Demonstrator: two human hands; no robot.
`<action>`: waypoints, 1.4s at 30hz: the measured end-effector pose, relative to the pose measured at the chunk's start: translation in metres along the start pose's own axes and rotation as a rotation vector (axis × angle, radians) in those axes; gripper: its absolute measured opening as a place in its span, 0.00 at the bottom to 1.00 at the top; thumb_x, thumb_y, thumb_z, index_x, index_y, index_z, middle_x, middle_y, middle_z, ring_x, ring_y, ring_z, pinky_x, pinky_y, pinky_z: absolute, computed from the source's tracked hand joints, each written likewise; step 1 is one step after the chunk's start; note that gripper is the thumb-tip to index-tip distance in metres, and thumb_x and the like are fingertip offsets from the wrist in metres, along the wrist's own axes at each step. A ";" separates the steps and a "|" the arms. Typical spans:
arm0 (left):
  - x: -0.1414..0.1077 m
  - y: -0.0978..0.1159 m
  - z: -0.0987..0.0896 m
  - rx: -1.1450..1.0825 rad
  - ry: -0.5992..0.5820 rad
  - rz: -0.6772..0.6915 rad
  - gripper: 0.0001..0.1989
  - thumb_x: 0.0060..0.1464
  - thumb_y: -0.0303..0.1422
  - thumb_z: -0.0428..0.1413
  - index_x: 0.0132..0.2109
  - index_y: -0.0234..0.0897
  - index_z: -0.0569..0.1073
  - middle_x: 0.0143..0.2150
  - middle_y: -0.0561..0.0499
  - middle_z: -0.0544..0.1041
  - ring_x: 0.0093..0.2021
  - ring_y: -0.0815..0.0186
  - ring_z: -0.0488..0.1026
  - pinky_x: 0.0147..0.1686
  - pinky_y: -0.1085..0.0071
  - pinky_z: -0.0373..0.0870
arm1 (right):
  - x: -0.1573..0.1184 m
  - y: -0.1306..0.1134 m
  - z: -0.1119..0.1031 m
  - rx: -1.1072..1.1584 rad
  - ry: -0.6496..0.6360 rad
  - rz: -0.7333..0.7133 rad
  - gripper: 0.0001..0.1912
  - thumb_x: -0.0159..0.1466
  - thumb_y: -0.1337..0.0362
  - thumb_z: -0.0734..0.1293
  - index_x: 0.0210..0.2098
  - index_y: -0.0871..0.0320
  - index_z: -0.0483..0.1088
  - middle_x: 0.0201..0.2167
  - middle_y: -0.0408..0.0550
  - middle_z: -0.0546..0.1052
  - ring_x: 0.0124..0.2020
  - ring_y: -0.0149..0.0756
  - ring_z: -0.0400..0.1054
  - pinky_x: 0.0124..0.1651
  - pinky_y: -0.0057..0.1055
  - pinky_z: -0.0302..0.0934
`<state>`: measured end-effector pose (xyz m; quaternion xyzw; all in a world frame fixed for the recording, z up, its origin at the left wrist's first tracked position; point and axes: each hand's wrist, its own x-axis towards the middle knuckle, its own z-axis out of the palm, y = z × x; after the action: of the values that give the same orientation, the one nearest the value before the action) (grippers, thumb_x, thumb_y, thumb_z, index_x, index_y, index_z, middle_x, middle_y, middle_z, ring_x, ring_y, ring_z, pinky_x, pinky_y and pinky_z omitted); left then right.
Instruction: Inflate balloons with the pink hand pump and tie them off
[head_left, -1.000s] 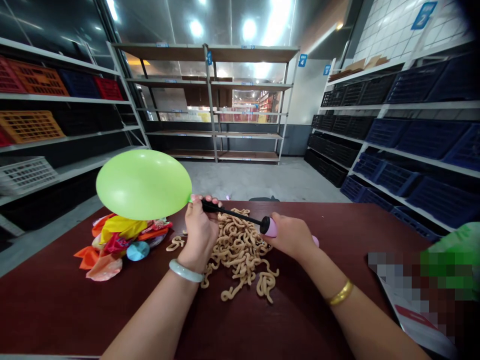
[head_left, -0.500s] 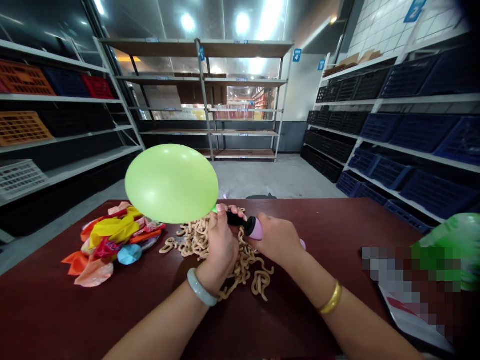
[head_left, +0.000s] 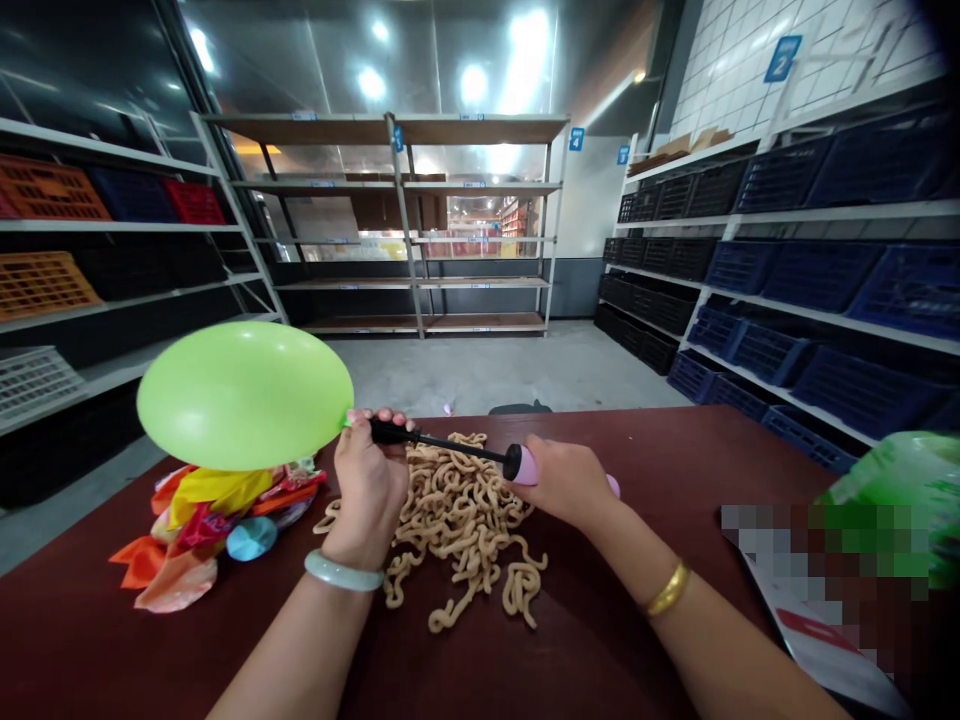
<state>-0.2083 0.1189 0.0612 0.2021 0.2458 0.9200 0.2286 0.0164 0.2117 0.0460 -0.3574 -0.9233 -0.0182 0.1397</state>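
Observation:
A green balloon (head_left: 244,395), blown up to an oval, hangs over the left of the table. My left hand (head_left: 371,475) is closed around its neck and the black end of a hand balloon pump (head_left: 461,446). The neck sits on the pump's tip, mostly behind my thumb. My right hand (head_left: 562,480) grips the pump's pink part, and a length of dark rod shows between my hands. Below lies a heap of beige, curly, rope-like pieces (head_left: 465,520). Left of it is a pile of limp, flat balloons (head_left: 217,500) in several colours.
The dark red table (head_left: 622,650) carries a partly blurred flat item (head_left: 832,650) and a green plastic bag (head_left: 900,480) at the right. Shelving racks (head_left: 480,187) stand behind, with blue crates (head_left: 840,390) to the right and an orange crate (head_left: 45,282) to the left.
My left hand has moved left with the balloon and the pump's black end. The pump is drawn out, its rod now exposed. My right hand stays nearly in place; the view has tilted slightly.

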 end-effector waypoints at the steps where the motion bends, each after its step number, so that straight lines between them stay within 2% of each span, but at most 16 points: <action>1: -0.003 -0.003 0.000 -0.007 -0.001 0.004 0.13 0.53 0.38 0.61 0.33 0.37 0.64 0.28 0.54 0.67 0.30 0.67 0.69 0.32 0.69 0.69 | 0.000 0.000 0.001 -0.008 0.001 -0.001 0.23 0.59 0.42 0.63 0.39 0.55 0.65 0.36 0.49 0.78 0.37 0.44 0.73 0.35 0.33 0.58; 10: -0.058 -0.042 0.025 -0.002 -0.024 -0.128 0.12 0.56 0.38 0.59 0.34 0.38 0.64 0.30 0.54 0.68 0.29 0.70 0.69 0.35 0.70 0.70 | -0.005 -0.018 0.007 0.001 0.003 0.018 0.20 0.60 0.44 0.63 0.37 0.54 0.64 0.32 0.47 0.77 0.33 0.41 0.73 0.32 0.31 0.55; 15: -0.080 -0.053 0.034 0.034 -0.078 -0.175 0.11 0.58 0.38 0.56 0.34 0.38 0.64 0.30 0.53 0.69 0.31 0.69 0.69 0.37 0.67 0.71 | -0.008 -0.027 0.005 0.045 -0.002 0.040 0.20 0.59 0.44 0.63 0.37 0.54 0.64 0.32 0.47 0.77 0.32 0.41 0.73 0.31 0.31 0.55; 20: -0.075 -0.048 0.036 0.025 -0.104 -0.171 0.12 0.57 0.39 0.58 0.34 0.38 0.64 0.29 0.53 0.68 0.30 0.68 0.70 0.34 0.67 0.71 | -0.007 -0.029 0.003 0.061 0.018 0.041 0.21 0.60 0.43 0.62 0.38 0.54 0.65 0.33 0.48 0.78 0.33 0.42 0.74 0.32 0.31 0.57; 25: -0.044 -0.021 0.030 -0.004 -0.079 -0.077 0.11 0.56 0.37 0.59 0.33 0.38 0.64 0.29 0.53 0.68 0.29 0.68 0.69 0.31 0.68 0.70 | -0.003 -0.020 0.001 0.050 0.010 0.034 0.24 0.60 0.40 0.62 0.41 0.54 0.66 0.35 0.49 0.78 0.37 0.43 0.74 0.35 0.32 0.58; 28: -0.023 -0.002 0.021 -0.004 -0.065 -0.027 0.11 0.58 0.37 0.56 0.34 0.37 0.64 0.29 0.53 0.67 0.30 0.67 0.69 0.31 0.67 0.68 | -0.001 -0.013 0.001 0.037 0.000 0.034 0.24 0.59 0.41 0.63 0.40 0.54 0.66 0.35 0.49 0.78 0.37 0.43 0.74 0.36 0.33 0.58; 32: -0.012 0.006 0.012 -0.005 -0.034 0.016 0.11 0.60 0.39 0.54 0.35 0.38 0.64 0.28 0.53 0.66 0.30 0.67 0.68 0.30 0.68 0.67 | -0.001 -0.009 0.004 0.020 -0.008 0.026 0.23 0.59 0.42 0.64 0.39 0.55 0.65 0.34 0.49 0.78 0.35 0.42 0.73 0.35 0.33 0.57; 36: -0.025 -0.011 0.016 0.005 -0.038 0.035 0.10 0.59 0.38 0.55 0.34 0.38 0.64 0.29 0.52 0.66 0.29 0.68 0.68 0.29 0.70 0.67 | -0.004 -0.014 0.006 0.023 -0.013 0.020 0.22 0.59 0.42 0.63 0.37 0.55 0.65 0.32 0.48 0.77 0.33 0.42 0.73 0.32 0.32 0.56; 42: -0.068 -0.040 0.036 0.026 -0.083 -0.119 0.12 0.58 0.39 0.56 0.33 0.37 0.64 0.29 0.53 0.68 0.28 0.70 0.69 0.32 0.70 0.69 | -0.009 -0.028 -0.002 0.054 -0.016 0.039 0.22 0.59 0.42 0.62 0.37 0.55 0.65 0.31 0.48 0.77 0.32 0.41 0.73 0.31 0.32 0.55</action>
<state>-0.1228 0.1274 0.0509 0.2280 0.2594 0.8925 0.2901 0.0043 0.1844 0.0470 -0.3715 -0.9174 0.0120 0.1423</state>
